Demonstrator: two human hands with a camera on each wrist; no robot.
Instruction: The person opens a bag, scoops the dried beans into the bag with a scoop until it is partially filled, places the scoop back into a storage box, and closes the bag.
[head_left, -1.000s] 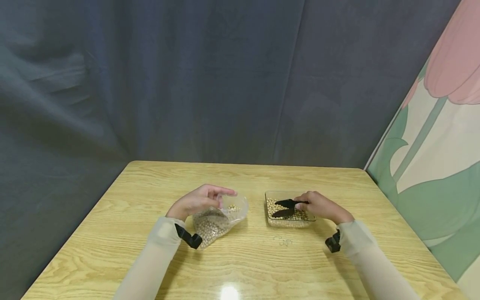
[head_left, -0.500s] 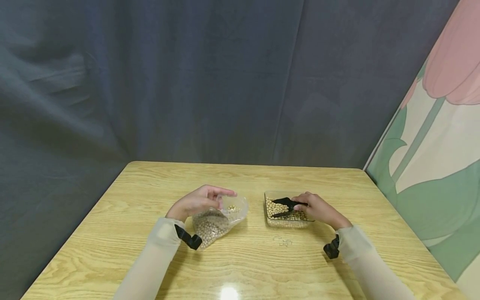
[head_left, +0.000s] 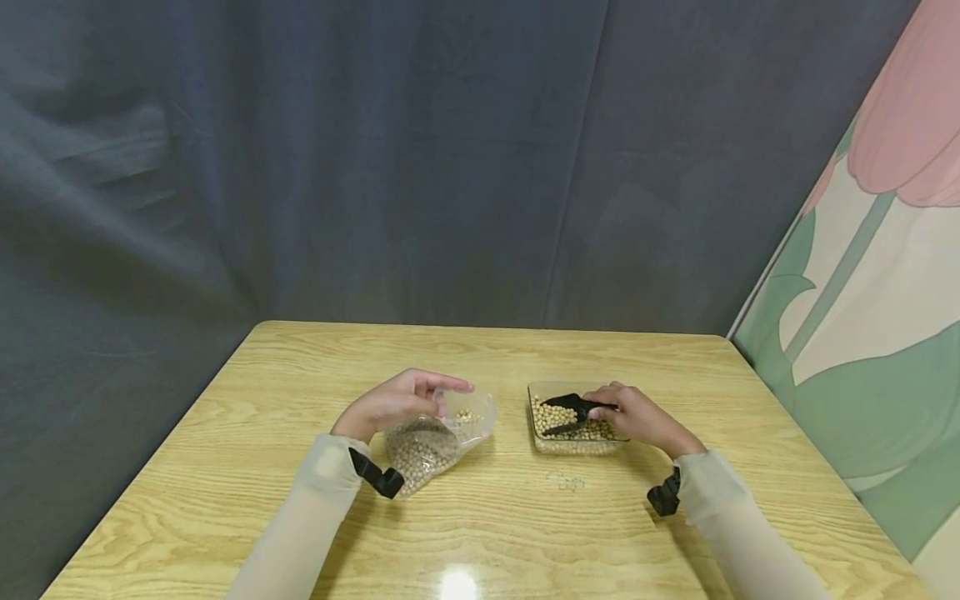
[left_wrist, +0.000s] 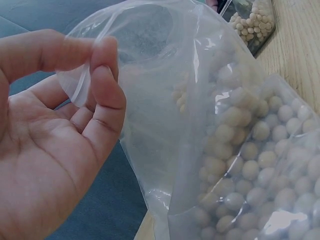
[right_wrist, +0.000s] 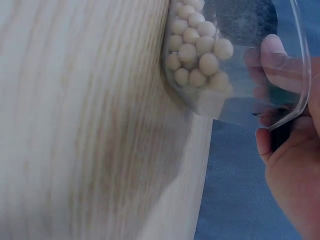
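My left hand (head_left: 393, 406) pinches the upper edge of a clear plastic zip bag (left_wrist: 150, 100) between thumb and index finger. Its mouth gapes toward the right. Small round beige balls (left_wrist: 250, 170) fill the bag's lower part, which rests on the table. To the right, my right hand (head_left: 637, 417) grips the handle of a black scoop (head_left: 567, 402). The scoop's blade lies down among more beige balls (head_left: 552, 417) inside a clear rectangular container (head_left: 531, 417). Seen from the right wrist, the container's clear wall (right_wrist: 225, 107) partly covers the fingers.
A wood-grain table (head_left: 480, 517) carries both the bag and the container, with a gap between them. Faint marks (head_left: 567, 483) show on its surface in front of the container. A dark curtain (head_left: 450, 167) hangs behind, and a flower-patterned panel (head_left: 885, 333) stands at the right.
The scoop has turned in my right hand, its blade shifting slightly up and left among the balls. That hand moved a little left. My left hand and the bag stay put.
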